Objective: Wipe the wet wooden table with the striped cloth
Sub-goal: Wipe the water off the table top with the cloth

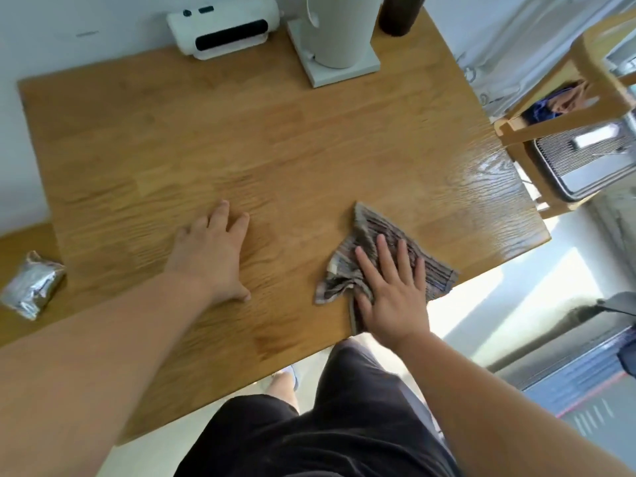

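- Head view, nearest first: the person's dark shorts [344, 425] fill the bottom of the picture, right against the near edge of the wooden table [275, 132].
- Just over that edge, the right hand [392, 290] lies flat on the striped cloth [378, 225]. Its fingers are straight and spread, pressing down rather than curled round the fabric.
- The cloth is bunched and roughly triangular. One corner points away from the person, and a crumpled fold lies by the thumb. Its near end reaches the table's edge (a strip may hang over it; I cannot tell).
- Level with it, well apart to the left, the left hand [213, 256] rests on bare wood. It is open, fingers loosely spread, and holds nothing. I judge it to be a brace.
- A foil packet [31, 285] sits on a lower wooden surface off the table's left side.
- The relation that matters: a glossy, wet-looking sheen [492, 173] lies beyond the cloth and to its right, toward the table's right corner. The right hand is the nearer one by far. The next stroke probably calls for pushing forward and right, leading with the cloth's far corner.
- The wood between the hands and the far side looks matt, so I judge much of the wiping done.
- At the far edge stand a white appliance [223, 27], a pale cylinder on a square base [337, 32] and a dark bottle [399, 12].
- A wooden chair [550, 122] stands past the right corner.
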